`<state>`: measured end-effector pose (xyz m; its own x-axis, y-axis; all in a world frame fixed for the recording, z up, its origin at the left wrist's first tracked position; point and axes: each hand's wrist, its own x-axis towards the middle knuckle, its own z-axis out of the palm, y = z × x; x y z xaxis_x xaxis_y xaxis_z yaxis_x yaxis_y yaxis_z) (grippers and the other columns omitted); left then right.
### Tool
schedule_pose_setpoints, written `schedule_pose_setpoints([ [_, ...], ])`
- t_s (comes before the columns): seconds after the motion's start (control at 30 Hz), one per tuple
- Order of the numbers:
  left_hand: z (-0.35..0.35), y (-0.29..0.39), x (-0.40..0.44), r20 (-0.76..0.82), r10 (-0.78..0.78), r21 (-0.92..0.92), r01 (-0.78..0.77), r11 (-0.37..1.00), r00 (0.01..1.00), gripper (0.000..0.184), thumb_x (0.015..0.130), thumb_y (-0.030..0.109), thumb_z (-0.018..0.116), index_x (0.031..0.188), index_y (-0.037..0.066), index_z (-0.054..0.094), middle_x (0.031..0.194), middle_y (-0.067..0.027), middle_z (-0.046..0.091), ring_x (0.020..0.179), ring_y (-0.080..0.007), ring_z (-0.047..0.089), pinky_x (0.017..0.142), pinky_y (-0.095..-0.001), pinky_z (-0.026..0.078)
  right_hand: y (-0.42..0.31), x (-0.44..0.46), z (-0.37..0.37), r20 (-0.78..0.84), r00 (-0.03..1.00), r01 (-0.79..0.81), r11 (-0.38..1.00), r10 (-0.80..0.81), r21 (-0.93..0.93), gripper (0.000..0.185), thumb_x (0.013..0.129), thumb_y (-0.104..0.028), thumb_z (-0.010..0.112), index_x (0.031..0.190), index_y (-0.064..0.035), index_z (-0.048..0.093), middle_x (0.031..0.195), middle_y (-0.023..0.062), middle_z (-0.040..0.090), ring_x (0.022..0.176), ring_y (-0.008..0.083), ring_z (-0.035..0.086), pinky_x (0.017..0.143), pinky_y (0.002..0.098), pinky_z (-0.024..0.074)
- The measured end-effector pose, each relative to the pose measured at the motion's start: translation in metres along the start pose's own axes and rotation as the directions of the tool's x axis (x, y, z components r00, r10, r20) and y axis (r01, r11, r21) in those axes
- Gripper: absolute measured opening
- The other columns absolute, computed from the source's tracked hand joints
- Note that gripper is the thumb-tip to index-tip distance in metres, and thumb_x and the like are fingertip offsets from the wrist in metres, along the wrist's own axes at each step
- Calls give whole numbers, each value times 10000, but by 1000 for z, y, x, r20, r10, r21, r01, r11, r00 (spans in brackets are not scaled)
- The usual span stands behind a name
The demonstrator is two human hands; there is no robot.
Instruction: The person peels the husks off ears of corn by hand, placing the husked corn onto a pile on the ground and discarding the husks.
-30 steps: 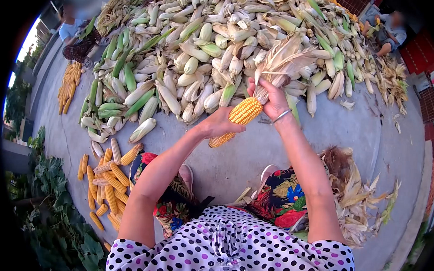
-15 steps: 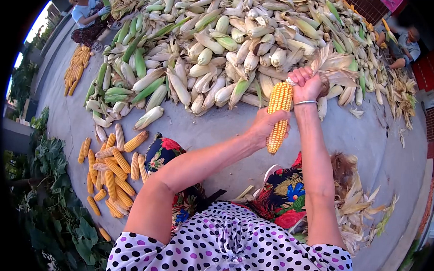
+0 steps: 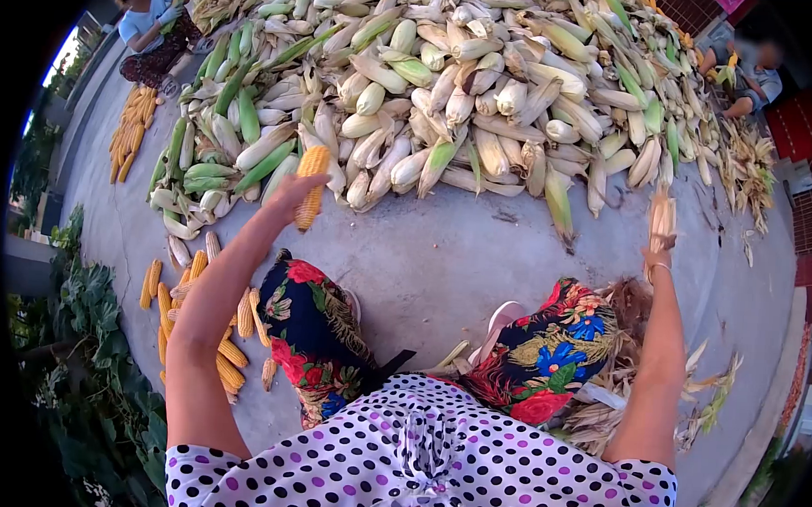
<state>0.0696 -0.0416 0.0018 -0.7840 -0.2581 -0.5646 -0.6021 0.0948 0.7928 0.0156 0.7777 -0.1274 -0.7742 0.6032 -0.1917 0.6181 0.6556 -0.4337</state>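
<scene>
Held out to the left, my left hand [image 3: 291, 197] is closed around a bare yellow corn cob [image 3: 313, 172], which stands upright near the left front edge of the heap. My right hand [image 3: 657, 253], far out to the right, grips a bundle of dry corn husk [image 3: 662, 215] that points upward. Below my left forearm lies a pile of husked cobs [image 3: 231, 355], partly covered by the arm. Unhusked corn [image 3: 449, 101] fills a large heap in front of me. Stripped husks [image 3: 589, 425] lie beside my right knee.
A person [image 3: 153, 29] sits at the far left with a row of husked cobs [image 3: 133, 128] nearby. Another person [image 3: 749, 74] sits at the far right beside loose husks [image 3: 745, 169]. Green plants [image 3: 94, 349] border the concrete floor [image 3: 423, 272] on the left.
My hands have moved from together at front right to wide apart. The corn cob has come away from its husk and travelled left; the husk has gone right and lower.
</scene>
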Motion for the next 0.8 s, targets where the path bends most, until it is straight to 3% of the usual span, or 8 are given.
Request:
schedule_pose_setpoints([
  [0.03, -37, -22, 6, -99, -21, -13, 19, 1000, 995, 388, 730, 261, 735, 861, -39, 527, 694, -89, 563, 471, -187, 553, 388, -318, 476, 52, -7, -18, 136, 929, 370, 845, -345, -385, 478, 664, -294, 768, 983, 16, 592, 761, 120, 628, 656, 242, 621, 591, 351, 524],
  [0.1, -121, -93, 29, -341, -65, 28, 79, 996, 938, 369, 687, 235, 752, 867, -26, 564, 710, -88, 559, 538, -203, 559, 469, -355, 454, 65, -36, -32, 412, 829, 554, 460, -378, -693, 623, 608, -354, 785, 1047, 44, 591, 851, 170, 654, 804, 291, 644, 734, 347, 525],
  [0.17, -202, -182, 45, -555, -108, 18, 141, 990, 825, 439, 634, 263, 769, 903, -28, 580, 764, -92, 568, 626, -214, 571, 535, -361, 458, 20, -93, -43, 398, 917, 348, 452, 17, -821, 687, 578, -398, 777, 1056, 61, 598, 921, 216, 657, 913, 319, 638, 831, 338, 501],
  [0.2, -242, -226, 41, -549, -91, 1, 110, 994, 831, 426, 673, 206, 747, 998, -12, 578, 759, -75, 581, 558, -190, 564, 507, -320, 475, 14, -87, -33, 374, 927, 303, 555, 16, -775, 652, 591, -394, 764, 1028, 64, 609, 933, 229, 650, 915, 329, 635, 830, 352, 500],
  [0.27, -236, -240, 3, -830, -226, -43, 346, 937, 510, 330, 703, 159, 708, 965, 8, 577, 734, -61, 562, 576, -186, 565, 481, -303, 445, -15, -55, -1, 324, 946, 206, 736, 20, -645, 586, 618, -385, 736, 972, 70, 632, 959, 255, 637, 920, 349, 629, 827, 378, 499],
  [0.37, -248, -284, -16, -836, -327, -109, 452, 886, 441, 348, 700, 173, 705, 970, -7, 579, 763, -75, 565, 614, -191, 569, 517, -309, 465, -108, -36, 50, 427, 841, 537, 613, -334, -579, 488, 747, -442, 590, 814, 36, 664, 888, 259, 628, 869, 382, 616, 786, 419, 495],
  [0.63, -198, -276, 43, -401, -308, -154, 268, 951, 863, 333, 772, 126, 640, 1072, 9, 554, 854, -93, 583, 727, -182, 599, 559, -293, 491, -333, -109, 200, 491, 618, 749, 649, -614, -130, 516, 742, -452, 606, 844, 49, 669, 910, 257, 633, 897, 356, 622, 839, 405, 479],
  [0.8, -87, -123, 36, -51, -49, -249, 35, 968, 997, 314, 869, 167, 579, 1105, -36, 535, 981, -115, 594, 893, -213, 612, 770, -321, 526, -355, -124, 269, 339, 817, 522, 847, -466, -96, 666, 690, -523, 666, 982, 74, 625, 1022, 258, 618, 962, 370, 601, 850, 402, 477],
])
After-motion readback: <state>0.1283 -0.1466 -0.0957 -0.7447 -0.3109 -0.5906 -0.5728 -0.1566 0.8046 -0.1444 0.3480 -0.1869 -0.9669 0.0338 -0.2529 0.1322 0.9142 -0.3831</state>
